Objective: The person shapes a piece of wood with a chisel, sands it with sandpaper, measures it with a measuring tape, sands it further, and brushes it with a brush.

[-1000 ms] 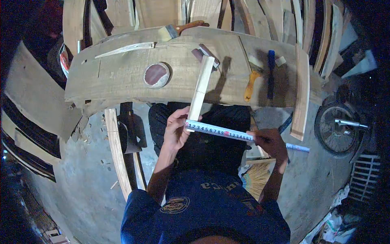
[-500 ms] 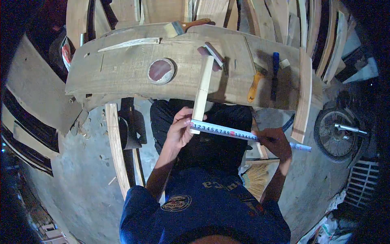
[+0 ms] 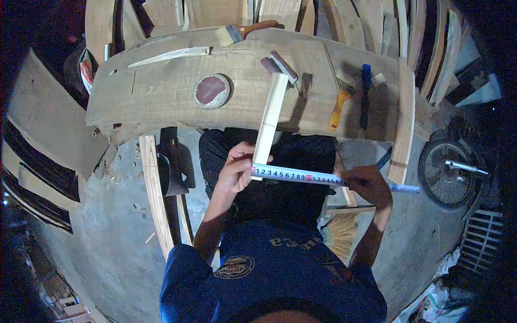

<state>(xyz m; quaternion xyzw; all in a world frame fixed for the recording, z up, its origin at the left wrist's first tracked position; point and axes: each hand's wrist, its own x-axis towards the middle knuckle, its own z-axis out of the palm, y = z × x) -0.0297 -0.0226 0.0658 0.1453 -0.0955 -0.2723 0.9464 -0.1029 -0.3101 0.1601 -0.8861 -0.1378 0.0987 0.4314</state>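
My left hand [image 3: 237,168] pinches the near end of a pale wood strip [image 3: 271,118] together with the end of a white measuring tape [image 3: 293,176]. The strip's far end reaches over the bench [image 3: 161,99], beside a sanding block [image 3: 283,67]. My right hand [image 3: 370,185] is closed round the tape farther right, and the tape's other part sticks out beyond it. The tape crosses the strip's near end, with its numbers facing up.
On the bench lie a round tin [image 3: 211,91], a wide brush [image 3: 230,35], a yellow-handled brush [image 3: 339,111], a dark blue tool [image 3: 365,97] and a long wood piece [image 3: 403,124]. A wheel [image 3: 448,175] stands at the right, a straw broom [image 3: 342,236] below.
The tape has turned to lie slightly more level, and my right hand has moved a little to the right. Both hands keep their hold. The view has shifted slightly.
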